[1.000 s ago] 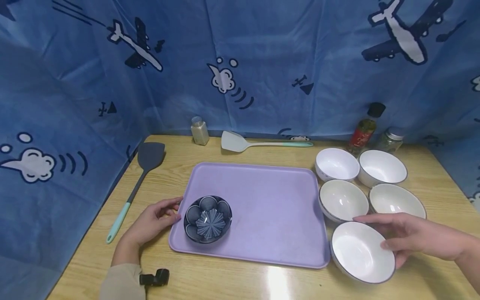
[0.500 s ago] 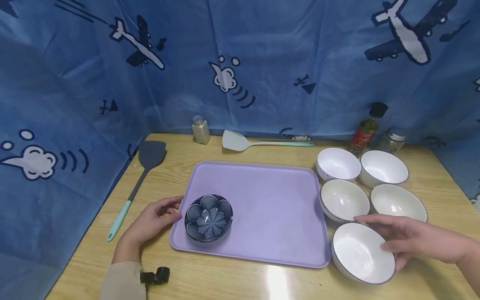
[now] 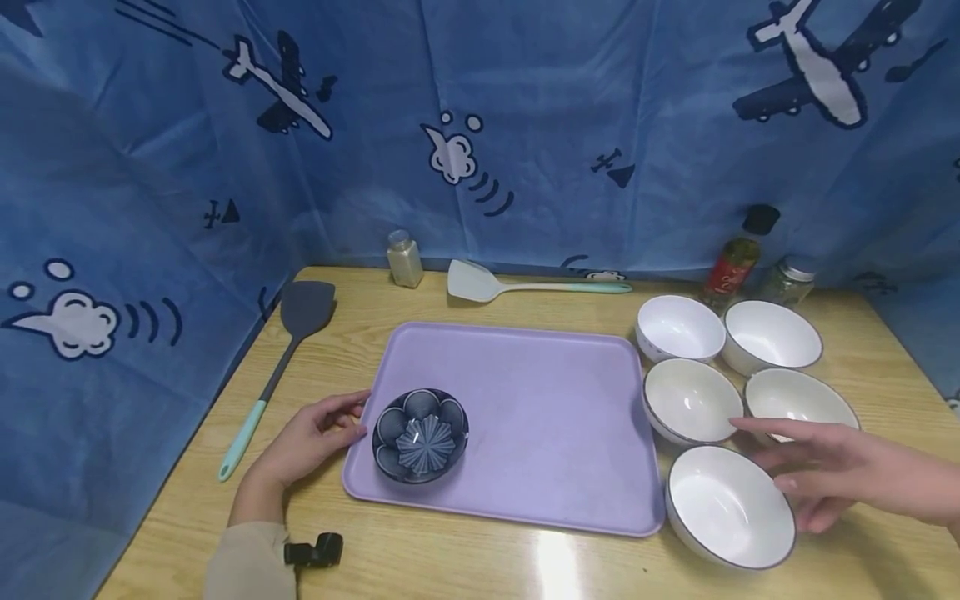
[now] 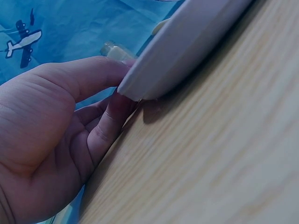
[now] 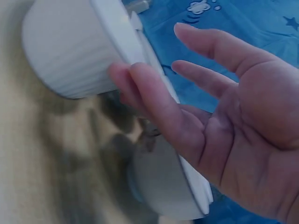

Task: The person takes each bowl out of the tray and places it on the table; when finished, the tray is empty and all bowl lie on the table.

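Note:
In the head view my left hand (image 3: 315, 442) pinches the left edge of a purple tray (image 3: 540, 425). The left wrist view has the thumb on top of the tray's edge (image 4: 159, 60) and fingers below. A dark blue bowl (image 3: 420, 436) with a petal pattern stands on the tray's left part. My right hand (image 3: 847, 475) hovers at the right side of the front white bowl (image 3: 729, 508), fingers spread and holding nothing. Its index finger reaches over the gap towards the bowl behind (image 3: 692, 402). In the right wrist view, whether the fingers touch a white bowl (image 5: 74, 51) is unclear.
Several white bowls stand close together right of the tray, including a back one (image 3: 679, 327). Behind them are an oil bottle (image 3: 731, 265) and a glass jar (image 3: 787, 282). A pale spatula (image 3: 480, 283), shaker (image 3: 405, 260) and dark spatula (image 3: 307, 308) lie or stand around the tray.
My right hand has loosened from the front white bowl and shifted slightly right, its fingers lifting from the rim. The left hand and the dark blue bowl have kept their places.

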Demonstrator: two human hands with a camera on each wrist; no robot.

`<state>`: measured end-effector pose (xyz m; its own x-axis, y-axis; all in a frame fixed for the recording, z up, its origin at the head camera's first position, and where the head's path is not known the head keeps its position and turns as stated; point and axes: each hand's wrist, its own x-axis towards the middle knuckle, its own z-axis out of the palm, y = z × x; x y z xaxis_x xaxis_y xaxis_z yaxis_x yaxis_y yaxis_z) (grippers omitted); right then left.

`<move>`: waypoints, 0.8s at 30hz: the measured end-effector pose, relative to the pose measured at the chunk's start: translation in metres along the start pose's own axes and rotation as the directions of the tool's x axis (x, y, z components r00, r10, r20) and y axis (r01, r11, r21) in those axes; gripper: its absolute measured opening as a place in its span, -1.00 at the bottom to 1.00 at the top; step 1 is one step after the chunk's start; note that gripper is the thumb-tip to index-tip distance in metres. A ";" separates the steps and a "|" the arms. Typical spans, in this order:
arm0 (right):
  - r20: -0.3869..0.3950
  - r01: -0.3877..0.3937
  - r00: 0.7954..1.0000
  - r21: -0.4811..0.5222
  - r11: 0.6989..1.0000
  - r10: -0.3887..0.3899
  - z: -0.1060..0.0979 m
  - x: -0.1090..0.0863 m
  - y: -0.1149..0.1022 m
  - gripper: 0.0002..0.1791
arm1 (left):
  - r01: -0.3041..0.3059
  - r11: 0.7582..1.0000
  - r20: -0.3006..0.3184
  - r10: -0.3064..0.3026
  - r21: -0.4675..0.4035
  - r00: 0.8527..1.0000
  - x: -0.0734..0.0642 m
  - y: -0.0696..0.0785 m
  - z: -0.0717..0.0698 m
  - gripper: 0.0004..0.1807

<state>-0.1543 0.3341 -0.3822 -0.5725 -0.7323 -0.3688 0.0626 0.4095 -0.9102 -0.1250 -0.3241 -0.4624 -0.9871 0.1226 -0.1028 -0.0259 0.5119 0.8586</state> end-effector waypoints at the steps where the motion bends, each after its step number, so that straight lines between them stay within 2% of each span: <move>1: 0.010 0.012 1.000 0.008 1.000 -0.012 -0.002 -0.001 -0.001 -0.29 | -0.002 1.000 0.000 0.002 -0.002 1.000 0.000 0.000 0.000 -0.43; 4: 0.028 0.055 0.998 0.005 0.998 -0.055 -0.008 -0.003 -0.004 -0.27 | -0.005 1.000 0.002 0.005 -0.006 1.000 0.000 -0.001 0.000 -0.44; 9: -0.021 0.094 0.995 -0.039 0.995 -0.095 -0.011 -0.001 -0.016 -0.26 | 0.002 1.000 0.007 -0.002 0.002 1.000 -0.001 0.001 -0.001 -0.43; 15: -0.012 0.192 0.981 -0.016 0.981 -0.192 0.003 0.028 -0.038 -0.32 | 0.004 1.000 -0.004 -0.004 0.005 1.000 -0.002 0.001 -0.003 -0.42; 18: 0.004 0.182 0.983 -0.004 0.983 -0.182 0.012 0.046 -0.047 -0.33 | -0.008 1.000 0.006 0.008 -0.001 1.000 -0.001 0.000 -0.002 -0.43; 24: 0.002 0.078 0.997 -0.008 0.997 -0.078 0.031 0.084 -0.066 -0.32 | -0.009 1.000 0.008 0.009 -0.003 1.000 0.000 0.000 0.000 -0.43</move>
<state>-0.1811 0.2283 -0.3587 -0.5743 -0.7628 -0.2971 0.0114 0.3555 -0.9346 -0.1248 -0.3243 -0.4624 -0.9859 0.1345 -0.0991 -0.0172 0.5081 0.8611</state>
